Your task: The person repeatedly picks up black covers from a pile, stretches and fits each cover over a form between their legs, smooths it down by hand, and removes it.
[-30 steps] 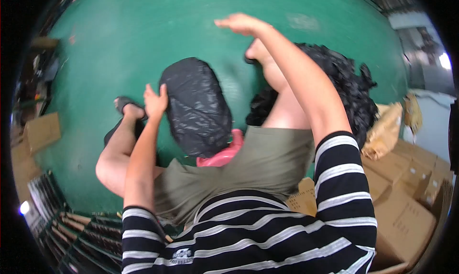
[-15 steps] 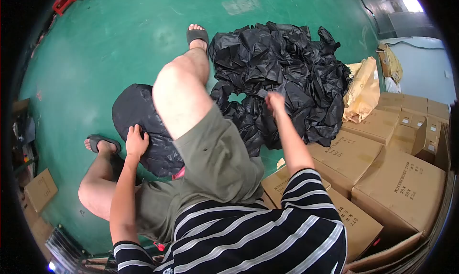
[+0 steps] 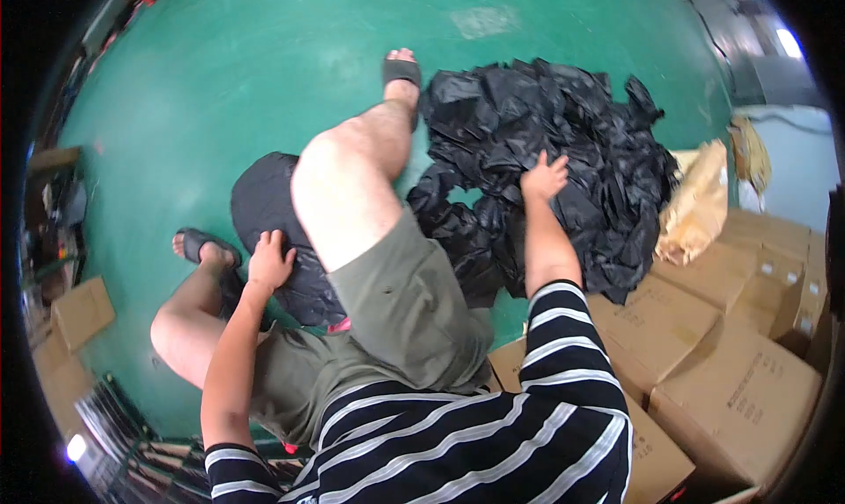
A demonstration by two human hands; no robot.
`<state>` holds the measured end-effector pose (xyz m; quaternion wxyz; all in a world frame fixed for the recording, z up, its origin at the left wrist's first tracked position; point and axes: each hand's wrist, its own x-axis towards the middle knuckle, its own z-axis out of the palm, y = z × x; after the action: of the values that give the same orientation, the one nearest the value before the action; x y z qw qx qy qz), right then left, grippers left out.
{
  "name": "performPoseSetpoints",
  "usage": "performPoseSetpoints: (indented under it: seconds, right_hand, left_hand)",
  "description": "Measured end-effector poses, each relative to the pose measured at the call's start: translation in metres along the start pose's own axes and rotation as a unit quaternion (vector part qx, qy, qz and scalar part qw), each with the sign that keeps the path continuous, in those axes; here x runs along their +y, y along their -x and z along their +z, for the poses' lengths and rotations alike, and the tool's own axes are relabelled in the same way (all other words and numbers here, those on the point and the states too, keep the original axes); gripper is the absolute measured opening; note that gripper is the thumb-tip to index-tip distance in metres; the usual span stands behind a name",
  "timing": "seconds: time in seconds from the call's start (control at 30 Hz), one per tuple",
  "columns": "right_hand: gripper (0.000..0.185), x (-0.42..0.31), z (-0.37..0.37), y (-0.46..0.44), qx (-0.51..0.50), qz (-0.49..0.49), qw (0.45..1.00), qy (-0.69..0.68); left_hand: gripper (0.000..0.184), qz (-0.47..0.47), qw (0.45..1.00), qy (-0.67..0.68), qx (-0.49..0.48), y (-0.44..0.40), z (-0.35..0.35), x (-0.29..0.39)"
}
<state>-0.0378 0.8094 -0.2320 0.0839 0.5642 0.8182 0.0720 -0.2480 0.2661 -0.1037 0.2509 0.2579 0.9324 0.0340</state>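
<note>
My left hand (image 3: 271, 259) rests with fingers apart on a flat, rounded stack of black plastic sheeting (image 3: 264, 196) between my legs. To the right of my knee lies a big crumpled heap of black plastic (image 3: 493, 108), which looks like loose bags or film. My right hand (image 3: 545, 177) is over the middle of this heap, its fingers spread and nothing visible in them. Whether its fingertips touch the plastic I cannot tell. A small gap in the heap shows green floor.
Several cardboard boxes (image 3: 739, 398) are packed closely at my right side. A crumpled tan paper bag (image 3: 695, 209) stands beyond the heap. Box pieces (image 3: 82, 312) and shelving are along the left. My sandaled feet are on the green floor (image 3: 264, 73).
My right hand has gone from closed to spread and moved forward and right over the heap. The left hand stays on the flat stack. The whole view has shifted slightly.
</note>
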Motion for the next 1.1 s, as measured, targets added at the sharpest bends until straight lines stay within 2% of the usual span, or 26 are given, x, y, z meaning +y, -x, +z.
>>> performPoseSetpoints:
  seconds: [0.03,0.07,0.1,0.13,0.17,0.23,0.33,0.37,0.47,0.5,0.57,0.63,0.67,0.7,0.73,0.77,0.8,0.83,0.87,0.9,0.93,0.97,1.0,1.03,1.07,1.1]
  right_hand:
    - [0.037,0.002,-0.010,-0.006,-0.039,0.002,0.999,-0.014]
    - [0.025,0.006,-0.011,-0.013,-0.023,-0.026,0.998,-0.060]
    - [0.023,0.011,-0.009,-0.018,0.099,-0.083,0.986,-0.102]
    - [0.025,0.012,-0.011,-0.031,0.170,-0.123,0.960,-0.184]
    - [0.025,-0.001,-0.028,-0.036,0.193,-0.054,0.944,-0.264]
    - [0.028,-0.024,-0.084,-0.049,0.196,-0.016,0.913,-0.357]
    - [0.026,-0.070,-0.200,-0.048,0.293,-0.143,0.812,-0.484]
    - [0.026,-0.084,-0.234,-0.050,0.263,-0.172,0.825,-0.470]
    - [0.020,-0.147,-0.361,0.004,0.222,-0.292,0.700,-0.613]
    - [0.017,-0.164,-0.397,0.029,0.207,-0.333,0.680,-0.620]
    - [0.011,-0.203,-0.448,0.087,0.167,-0.411,0.575,-0.687]
    - [0.004,-0.234,-0.480,0.139,0.182,-0.485,0.540,-0.663]
    - [0.003,-0.249,-0.486,0.157,0.197,-0.505,0.543,-0.641]
    - [0.004,-0.264,-0.490,0.175,0.222,-0.530,0.516,-0.635]
    - [0.005,-0.273,-0.492,0.194,0.201,-0.544,0.520,-0.626]
    - [0.005,-0.285,-0.490,0.206,0.164,-0.559,0.491,-0.648]
    - [0.006,-0.298,-0.483,0.216,0.123,-0.571,0.460,-0.669]
    - [0.007,-0.313,-0.471,0.220,0.121,-0.596,0.429,-0.668]
    - [0.008,-0.326,-0.462,0.223,0.121,-0.618,0.399,-0.667]
    - [0.012,-0.330,-0.458,0.233,0.081,-0.643,0.416,-0.638]
    - [0.012,-0.343,-0.448,0.234,0.071,-0.646,0.414,-0.637]
    - [0.017,-0.357,-0.434,0.230,0.006,-0.632,0.393,-0.668]
    - [0.024,-0.367,-0.425,0.226,-0.058,-0.614,0.371,-0.695]
    - [0.032,-0.367,-0.428,0.225,-0.122,-0.579,0.425,-0.685]
    - [0.033,-0.371,-0.428,0.221,-0.188,-0.542,0.411,-0.708]
    - [0.034,-0.375,-0.429,0.218,-0.251,-0.501,0.395,-0.728]
  left_hand:
    - [0.040,0.000,1.000,0.010,0.000,0.002,-0.004,0.003]
    - [0.041,-0.004,1.000,0.017,-0.018,0.002,-0.006,0.003]
    - [0.042,0.005,1.000,0.007,-0.025,0.004,-0.008,0.003]
    - [0.044,0.012,0.999,-0.001,-0.029,0.006,-0.012,0.005]
    - [0.044,0.005,0.998,-0.004,-0.054,0.007,-0.016,0.005]
    - [0.047,0.026,0.996,-0.019,-0.089,0.005,-0.016,-0.003]
    - [0.049,0.037,0.987,-0.025,-0.157,0.000,-0.050,0.001]
    - [0.049,0.066,0.990,0.002,-0.127,-0.004,-0.064,0.000]
    - [0.048,0.142,0.982,0.123,0.010,-0.019,-0.115,-0.002]
    - [0.047,0.159,0.970,0.176,0.060,-0.026,-0.132,-0.003]
    - [0.054,0.141,0.936,0.287,0.146,-0.036,-0.161,-0.003]
    - [0.065,0.135,0.886,0.372,0.241,-0.037,-0.185,-0.002]
    - [0.089,0.130,0.865,0.415,0.249,-0.040,-0.192,-0.011]
    - [0.089,0.126,0.861,0.418,0.262,-0.042,-0.198,-0.018]
    - [0.101,0.123,0.851,0.362,0.361,-0.041,-0.203,-0.022]
    - [0.113,0.112,0.833,0.301,0.452,-0.036,-0.207,-0.025]
    - [0.131,0.068,0.837,0.261,0.476,-0.032,-0.215,-0.028]
    - [0.127,0.059,0.790,0.274,0.545,-0.030,-0.220,-0.027]
    - [0.101,0.125,0.713,0.258,0.640,-0.036,-0.222,-0.037]
    - [0.066,0.028,0.843,-0.038,0.535,-0.072,-0.180,-0.086]
    - [0.055,0.108,0.837,0.217,0.491,-0.043,-0.183,-0.085]
    - [0.055,0.098,0.837,0.218,0.492,-0.043,-0.184,-0.090]
    - [0.052,0.088,0.803,0.320,0.495,-0.048,-0.186,-0.093]
    - [0.050,0.080,0.759,0.417,0.493,-0.055,-0.190,-0.095]
    - [0.049,0.072,0.707,0.509,0.486,-0.062,-0.192,-0.095]
    - [0.064,0.039,0.778,0.260,0.571,-0.070,-0.192,-0.093]
